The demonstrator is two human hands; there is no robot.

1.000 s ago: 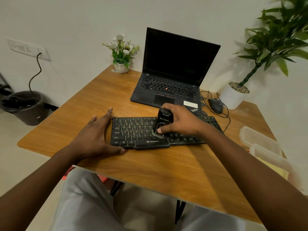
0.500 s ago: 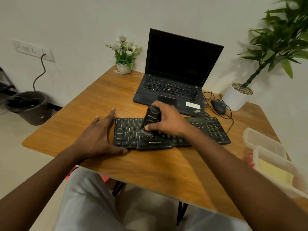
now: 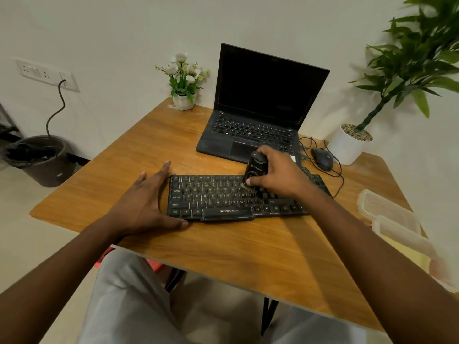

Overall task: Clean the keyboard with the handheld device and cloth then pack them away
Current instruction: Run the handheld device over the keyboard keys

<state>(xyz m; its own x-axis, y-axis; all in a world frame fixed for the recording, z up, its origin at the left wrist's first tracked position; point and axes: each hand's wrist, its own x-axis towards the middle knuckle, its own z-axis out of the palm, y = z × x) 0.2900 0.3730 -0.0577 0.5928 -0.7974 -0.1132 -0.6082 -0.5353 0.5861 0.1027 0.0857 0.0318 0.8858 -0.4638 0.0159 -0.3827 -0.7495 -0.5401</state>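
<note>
A black keyboard (image 3: 218, 198) lies across the middle of the wooden table (image 3: 248, 256). My right hand (image 3: 278, 176) grips a small black handheld cleaning device (image 3: 254, 170), held upright with its bristled tip down on the keys right of the keyboard's middle. My left hand (image 3: 146, 204) lies flat on the table with straight fingers against the keyboard's left end, thumb along its front edge. No cloth shows clearly.
An open black laptop (image 3: 258, 115) stands behind the keyboard, with a wired mouse (image 3: 322, 155) to its right. Clear plastic containers (image 3: 390, 217) sit at the table's right edge. A small flower pot (image 3: 183, 100) and a large potted plant (image 3: 350, 142) stand at the back. A dark bin (image 3: 42, 160) is on the floor left.
My right hand slid the device left along the keys half a second ago, and it is now back to the right of the middle. My left hand has stayed put.
</note>
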